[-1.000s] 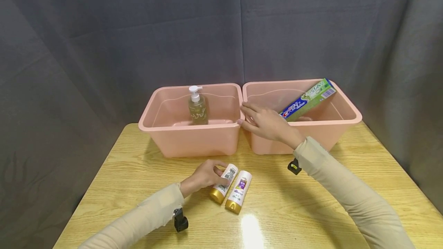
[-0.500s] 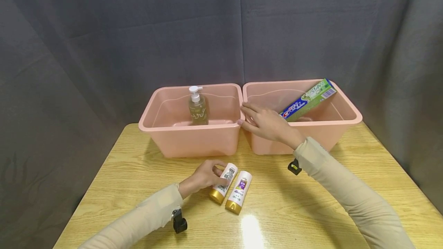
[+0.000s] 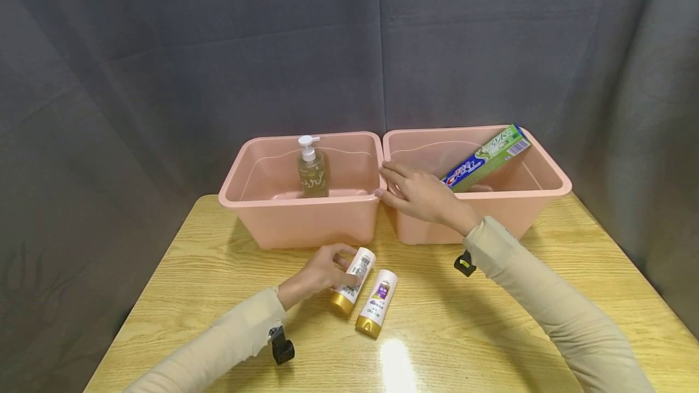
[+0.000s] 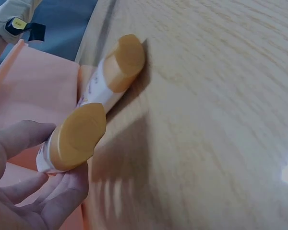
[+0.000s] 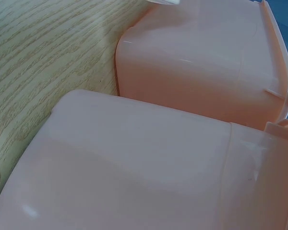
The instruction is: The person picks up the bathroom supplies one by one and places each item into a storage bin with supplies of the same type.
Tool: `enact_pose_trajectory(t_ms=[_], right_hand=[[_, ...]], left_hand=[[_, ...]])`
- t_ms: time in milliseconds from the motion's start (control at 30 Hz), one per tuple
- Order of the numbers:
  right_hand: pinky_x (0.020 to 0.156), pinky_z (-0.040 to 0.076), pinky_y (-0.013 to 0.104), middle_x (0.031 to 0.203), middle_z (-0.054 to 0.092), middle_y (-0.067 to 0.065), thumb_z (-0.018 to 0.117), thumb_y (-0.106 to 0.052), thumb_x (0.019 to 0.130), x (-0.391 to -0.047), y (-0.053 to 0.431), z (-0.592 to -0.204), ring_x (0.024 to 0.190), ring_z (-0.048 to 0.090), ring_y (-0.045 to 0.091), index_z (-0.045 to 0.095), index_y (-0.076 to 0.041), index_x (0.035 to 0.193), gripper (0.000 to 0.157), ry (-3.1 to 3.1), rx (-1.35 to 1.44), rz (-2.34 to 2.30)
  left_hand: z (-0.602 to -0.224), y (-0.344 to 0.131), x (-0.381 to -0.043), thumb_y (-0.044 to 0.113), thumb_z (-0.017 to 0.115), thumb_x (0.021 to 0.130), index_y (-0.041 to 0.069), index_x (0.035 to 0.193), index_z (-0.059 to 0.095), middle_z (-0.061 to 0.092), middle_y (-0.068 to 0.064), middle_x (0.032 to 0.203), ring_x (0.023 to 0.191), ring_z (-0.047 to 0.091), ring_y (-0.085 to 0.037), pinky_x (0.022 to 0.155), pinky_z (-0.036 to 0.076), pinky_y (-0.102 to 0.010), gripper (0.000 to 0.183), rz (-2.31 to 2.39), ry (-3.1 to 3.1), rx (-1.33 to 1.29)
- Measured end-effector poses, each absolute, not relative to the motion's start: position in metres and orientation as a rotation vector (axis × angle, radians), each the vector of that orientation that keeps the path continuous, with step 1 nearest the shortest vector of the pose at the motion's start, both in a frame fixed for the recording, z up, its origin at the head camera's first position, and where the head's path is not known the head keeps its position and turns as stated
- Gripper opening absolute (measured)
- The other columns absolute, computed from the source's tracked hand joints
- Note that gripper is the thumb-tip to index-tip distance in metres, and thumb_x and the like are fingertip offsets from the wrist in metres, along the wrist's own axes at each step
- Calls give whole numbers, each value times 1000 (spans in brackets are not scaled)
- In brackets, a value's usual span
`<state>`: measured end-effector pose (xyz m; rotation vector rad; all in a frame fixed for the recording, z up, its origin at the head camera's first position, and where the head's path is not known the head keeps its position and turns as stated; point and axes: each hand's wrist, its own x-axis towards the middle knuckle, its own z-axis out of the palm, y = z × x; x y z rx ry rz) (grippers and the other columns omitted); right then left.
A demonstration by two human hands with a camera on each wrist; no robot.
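My left hand (image 3: pixel 322 270) grips a white bottle with a gold cap (image 3: pixel 354 278), thumb on one side and fingers on the other. In the left wrist view the gold cap (image 4: pixel 80 136) faces the camera, and a shadow falls on the table beneath it. A second, similar white bottle (image 3: pixel 378 302) lies on the table just to its right, its purple label facing up. My right hand (image 3: pixel 423 194) rests with extended fingers on the adjoining rims of two pink bins. In the right wrist view only a sliver of a finger shows at the right edge.
The left pink bin (image 3: pixel 306 220) holds a pump bottle (image 3: pixel 313 174) of greenish liquid, standing upright. Inside the right pink bin (image 3: pixel 524 208), a toothpaste box (image 3: pixel 486 159) leans diagonally against the rim. Both stand at the back of the wooden table (image 3: pixel 448 332), before a grey curtain (image 3: pixel 327 47).
The left hand has raised the gripped bottle slightly off the table and shifted it a little toward the bins. The right hand and the other bottle stay where they were.
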<state>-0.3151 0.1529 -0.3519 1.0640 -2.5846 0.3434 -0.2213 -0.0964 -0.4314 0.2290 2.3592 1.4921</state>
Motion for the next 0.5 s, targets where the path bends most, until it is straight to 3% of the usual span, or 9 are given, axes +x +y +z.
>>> enact_pose_trajectory(t_ms=[500], right_hand=[[105, 43, 50, 149, 45, 17, 45, -49, 103, -315, 152, -352, 128, 51, 38, 49, -2, 144, 63, -2579, 1062, 351]], left_hand=[[-418, -96, -223, -3, 84, 71, 1, 131, 57, 61, -17, 105, 78, 64, -27, 60, 58, -37, 66, 1528, 2351, 209]])
